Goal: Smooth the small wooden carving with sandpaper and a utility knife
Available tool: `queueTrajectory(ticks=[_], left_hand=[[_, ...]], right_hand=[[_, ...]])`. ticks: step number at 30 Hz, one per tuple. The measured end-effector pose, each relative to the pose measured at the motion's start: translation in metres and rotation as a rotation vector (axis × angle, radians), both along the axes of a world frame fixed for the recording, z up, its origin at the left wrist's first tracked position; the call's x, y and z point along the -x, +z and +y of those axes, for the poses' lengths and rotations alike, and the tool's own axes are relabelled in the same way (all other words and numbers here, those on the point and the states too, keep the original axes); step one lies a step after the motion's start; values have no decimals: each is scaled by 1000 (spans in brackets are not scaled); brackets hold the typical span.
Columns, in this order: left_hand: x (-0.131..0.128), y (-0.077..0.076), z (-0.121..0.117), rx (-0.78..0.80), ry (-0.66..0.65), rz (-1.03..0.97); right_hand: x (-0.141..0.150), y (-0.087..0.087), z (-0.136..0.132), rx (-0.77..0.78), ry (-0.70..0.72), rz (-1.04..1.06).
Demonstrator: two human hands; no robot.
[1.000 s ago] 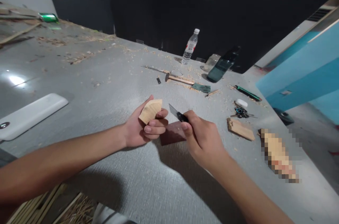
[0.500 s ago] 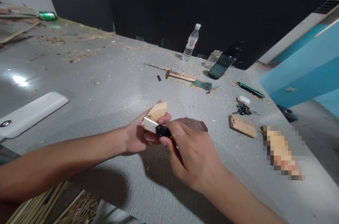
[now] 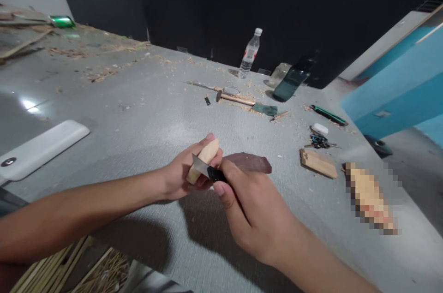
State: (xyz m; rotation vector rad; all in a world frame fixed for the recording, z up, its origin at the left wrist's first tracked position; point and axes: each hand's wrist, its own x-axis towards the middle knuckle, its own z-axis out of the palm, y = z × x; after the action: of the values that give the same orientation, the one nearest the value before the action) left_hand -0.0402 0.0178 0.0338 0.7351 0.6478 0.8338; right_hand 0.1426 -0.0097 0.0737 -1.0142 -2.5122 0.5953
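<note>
My left hand [image 3: 180,170] is closed around a small pale piece of wood [image 3: 210,149], which tilts up and to the right with its pointed top showing above my fingers. In my right hand [image 3: 256,205] is a utility knife [image 3: 201,166] with a black front end; my fingers cover most of its handle. Its blade lies across the near face of the wood, tip toward the left. Just behind my right hand, a flat dark reddish-brown piece [image 3: 249,163] rests on the grey table [image 3: 145,136].
A hammer [image 3: 238,99], a clear water bottle [image 3: 249,55] and a dark bottle [image 3: 292,81] are toward the back. At right are a wood block [image 3: 318,163], a green-black cutter [image 3: 328,115] and a pixelated patch. A long white case [image 3: 44,149] lies left; shavings are scattered around.
The wood has turned in my left hand and shows a narrower, smoother face. The knife blade has tilted, its flat side now darker, and my right hand has shifted slightly.
</note>
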Motion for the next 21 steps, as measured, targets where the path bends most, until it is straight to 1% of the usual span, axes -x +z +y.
queueTrajectory(ticks=[3,6,8,10,13,15,16,17,19,21], left_hand=[[0,2,-1,-136,134,143],[2,4,-6,-217,202,264],[3,4,-10,-252,242,312],[3,0,-10,-266,276,341],[2,-9,-4,-232,320,366],[1,-13,0,-204,380,369],[0,-14,1,-201,417,366],[0,-13,-1,-210,428,360],[0,-9,-8,-243,335,341],[-1,-6,-16,-268,79,328]], right_hand=[[-3,5,-3,11,12,32],[-6,7,-3,-15,36,40],[-9,5,-1,-48,55,29],[-11,0,3,-99,61,9],[-12,-13,12,-188,31,-35],[-11,-23,22,-238,3,-66],[-11,-27,29,-254,-6,-79],[-12,-30,37,-262,-35,-90],[-19,-33,56,-234,-171,-96],[-29,-30,72,-189,-431,-64]])
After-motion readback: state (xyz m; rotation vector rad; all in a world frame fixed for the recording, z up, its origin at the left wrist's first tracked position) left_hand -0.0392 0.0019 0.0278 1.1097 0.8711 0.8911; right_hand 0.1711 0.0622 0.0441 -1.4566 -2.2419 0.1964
